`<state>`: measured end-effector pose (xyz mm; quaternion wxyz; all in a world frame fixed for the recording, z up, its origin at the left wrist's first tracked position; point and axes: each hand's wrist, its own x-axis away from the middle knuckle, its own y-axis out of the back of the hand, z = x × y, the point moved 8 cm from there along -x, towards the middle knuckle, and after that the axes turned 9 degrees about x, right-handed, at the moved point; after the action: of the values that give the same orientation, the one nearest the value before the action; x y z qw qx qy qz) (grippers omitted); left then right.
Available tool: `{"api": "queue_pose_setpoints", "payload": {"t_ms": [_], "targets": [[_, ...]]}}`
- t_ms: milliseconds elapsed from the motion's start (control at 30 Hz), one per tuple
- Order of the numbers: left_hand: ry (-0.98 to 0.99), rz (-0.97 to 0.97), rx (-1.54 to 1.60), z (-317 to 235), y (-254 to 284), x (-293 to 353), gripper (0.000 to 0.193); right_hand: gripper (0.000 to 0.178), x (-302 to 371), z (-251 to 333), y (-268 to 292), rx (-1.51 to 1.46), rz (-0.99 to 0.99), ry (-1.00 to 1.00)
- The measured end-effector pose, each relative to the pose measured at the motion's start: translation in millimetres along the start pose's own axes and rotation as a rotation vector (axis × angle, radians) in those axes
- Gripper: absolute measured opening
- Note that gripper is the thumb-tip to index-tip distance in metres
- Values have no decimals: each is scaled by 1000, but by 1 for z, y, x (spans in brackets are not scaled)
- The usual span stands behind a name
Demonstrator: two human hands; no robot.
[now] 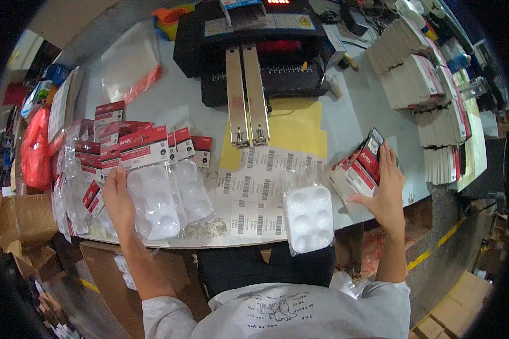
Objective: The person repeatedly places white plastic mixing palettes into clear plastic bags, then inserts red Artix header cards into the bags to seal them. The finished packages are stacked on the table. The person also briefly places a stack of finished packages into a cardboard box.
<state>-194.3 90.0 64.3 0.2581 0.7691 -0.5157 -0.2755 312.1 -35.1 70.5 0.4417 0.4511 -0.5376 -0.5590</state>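
My left hand [119, 198] is at the left, fingers closed at the edge of a bagged white plastic paint palette [152, 206] with a red-and-white header card. Another bagged palette [192, 192] lies partly beneath it. At the right, my right hand [387, 189] rests against a stack of red, white and black header cards [356, 175], fingers stretched along its side and thumb apart at its near edge. Between the hands, a third bagged palette [308, 220] lies with its near end over the table's front edge. Barcode label sheets [258, 198] lie left of it.
A black machine [249, 34] with two metal arms [247, 96] stands at the back, above yellow paper [305, 121]. Tall card stacks [407, 79] line the right. More carded packages [79, 186] pile up at left, near a red bag [37, 150]. Clear bags [130, 59] lie behind.
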Motion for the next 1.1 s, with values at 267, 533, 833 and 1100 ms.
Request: {"api": "queue_pose_setpoints", "payload": {"t_ms": [267, 533, 833, 1100], "targets": [[-244, 446, 230, -126, -134, 133, 37, 127, -1, -11, -10, -100, -23, 7], [-195, 440, 581, -132, -174, 175, 19, 109, -7, -18, -8, -229, -78, -93], [427, 699, 1253, -106, -167, 173, 13, 93, -3, -14, -1, -140, -55, -122], [144, 406, 287, -66, -142, 124, 27, 78, -12, 42, 39, -34, -329, 52]]}}
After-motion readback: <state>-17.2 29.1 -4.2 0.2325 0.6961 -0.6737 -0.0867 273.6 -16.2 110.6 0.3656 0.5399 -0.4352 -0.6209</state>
